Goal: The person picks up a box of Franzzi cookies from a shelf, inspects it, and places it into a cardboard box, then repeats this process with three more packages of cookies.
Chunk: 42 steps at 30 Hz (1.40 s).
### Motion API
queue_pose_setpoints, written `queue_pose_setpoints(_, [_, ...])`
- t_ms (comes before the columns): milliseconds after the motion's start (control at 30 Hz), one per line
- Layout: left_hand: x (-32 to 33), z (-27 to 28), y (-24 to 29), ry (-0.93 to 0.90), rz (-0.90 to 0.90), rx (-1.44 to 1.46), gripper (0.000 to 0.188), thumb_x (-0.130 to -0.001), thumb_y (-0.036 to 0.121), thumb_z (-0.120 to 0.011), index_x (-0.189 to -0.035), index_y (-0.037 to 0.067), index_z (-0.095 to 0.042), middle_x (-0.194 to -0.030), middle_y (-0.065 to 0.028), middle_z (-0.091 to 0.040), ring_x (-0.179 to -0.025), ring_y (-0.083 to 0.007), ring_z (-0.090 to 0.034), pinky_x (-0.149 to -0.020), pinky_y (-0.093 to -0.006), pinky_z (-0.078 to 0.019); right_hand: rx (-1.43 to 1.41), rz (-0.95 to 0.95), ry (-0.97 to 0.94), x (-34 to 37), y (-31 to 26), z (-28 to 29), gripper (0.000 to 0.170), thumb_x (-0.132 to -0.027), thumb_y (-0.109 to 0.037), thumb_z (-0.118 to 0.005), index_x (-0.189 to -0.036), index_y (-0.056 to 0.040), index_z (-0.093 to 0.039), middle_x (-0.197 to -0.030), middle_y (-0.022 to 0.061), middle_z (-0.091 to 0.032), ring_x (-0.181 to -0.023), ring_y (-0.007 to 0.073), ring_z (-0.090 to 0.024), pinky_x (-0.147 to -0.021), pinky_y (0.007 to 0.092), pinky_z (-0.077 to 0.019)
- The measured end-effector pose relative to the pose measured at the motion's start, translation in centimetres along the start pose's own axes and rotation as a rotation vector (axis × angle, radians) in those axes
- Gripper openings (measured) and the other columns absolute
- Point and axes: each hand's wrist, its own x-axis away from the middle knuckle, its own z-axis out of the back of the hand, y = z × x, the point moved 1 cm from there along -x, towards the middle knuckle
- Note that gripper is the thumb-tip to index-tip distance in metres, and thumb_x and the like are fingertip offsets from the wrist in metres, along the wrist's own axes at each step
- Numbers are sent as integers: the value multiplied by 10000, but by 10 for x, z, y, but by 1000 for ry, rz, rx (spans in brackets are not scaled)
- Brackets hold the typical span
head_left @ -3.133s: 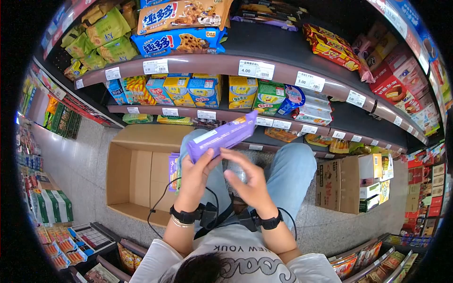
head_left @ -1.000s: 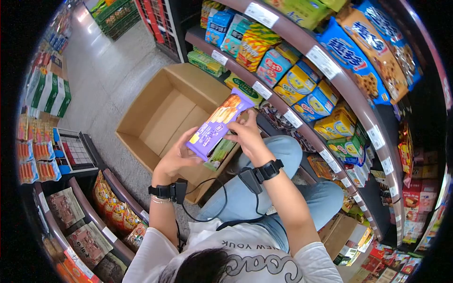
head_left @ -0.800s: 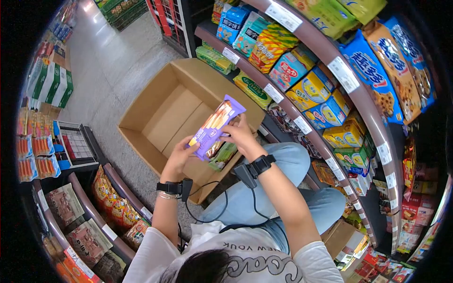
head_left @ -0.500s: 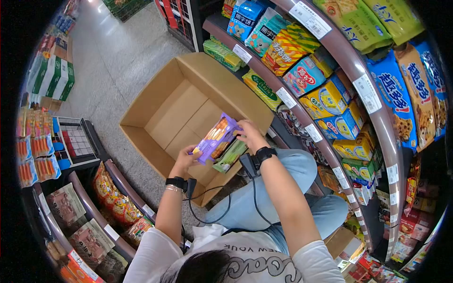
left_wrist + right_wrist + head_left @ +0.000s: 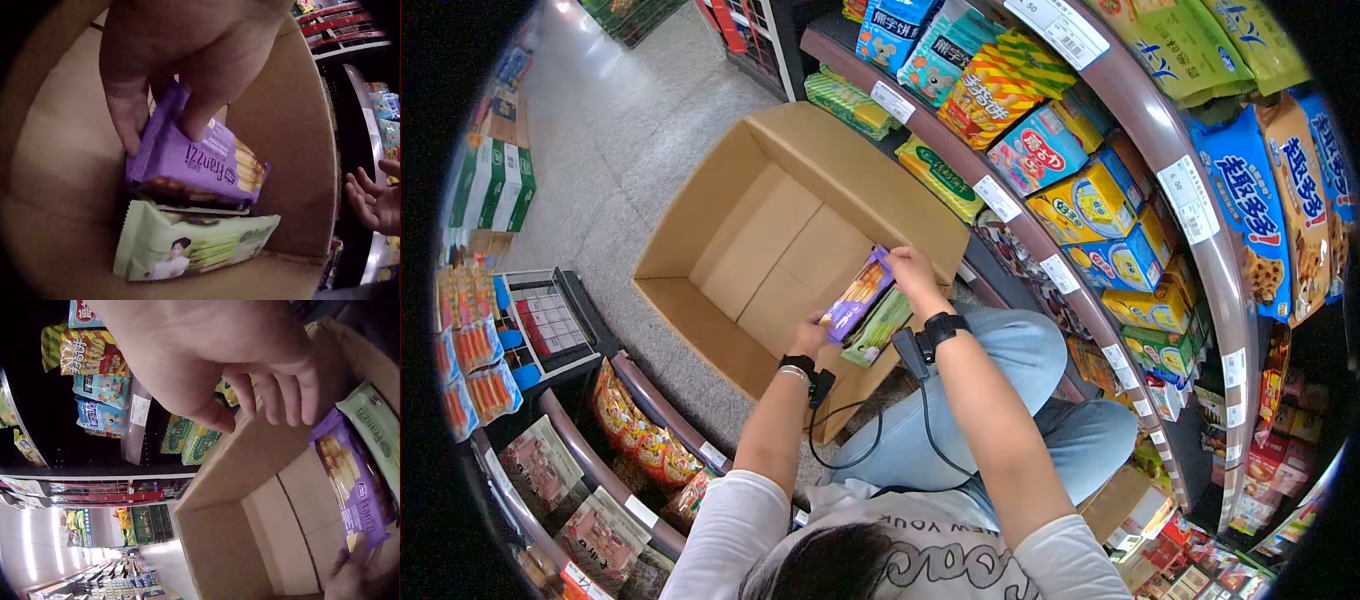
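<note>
My left hand pinches the near end of a purple Franzzi biscuit pack low inside the cardboard box. In the left wrist view, thumb and fingers of that hand straddle the end of the purple pack. Right alongside it lies a pale green Franzzi pack, and dark packaging shows between the two. My right hand is by the pack's far end; in the right wrist view this hand hangs with loose fingers, off the pack.
Shelves of boxed and bagged biscuits curve along the right, close to the box. A lower rack of snack bags stands at the left. Cables run from the wrist cameras over the legs.
The view has turned left from the shelf to the box. The purple pack, held over the lap earlier, has gone down into the box beside the green one. The right hand has released it.
</note>
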Motion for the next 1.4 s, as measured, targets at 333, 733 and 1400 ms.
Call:
queue_pose_setpoints(333, [-7, 5, -23, 99, -173, -135, 367, -873, 279, -571, -1144, 32, -577, -1039, -74, -604, -964, -165, -540, -787, -309, -423, 339, 215, 12, 12, 5, 6, 268, -739, -216, -622, -918, -18, -650, -887, 193, -660, -872, 335, -634, -785, 386, -489])
queue_pose_setpoints(733, [168, -23, 116, -52, -312, 204, 333, -916, 281, -523, -1172, 68, -510, -1115, -80, -580, -991, -209, -571, -833, -345, -463, 5, 552, -123, 68, -55, 25, 210, -828, -112, -601, -1016, -21, -606, -876, 83, -659, -778, 143, -622, -703, 272, -495])
queue_pose_setpoints(1400, [415, -276, 176, -883, -632, -99, 212, -915, 166, -536, -1100, 62, -553, -1078, -60, -590, -937, -150, -573, -806, -286, -463, -574, 682, 263, 305, -49, 303, 174, -898, -67, -533, -1050, 15, -560, -946, 103, -646, -851, 151, -617, -776, 272, -494])
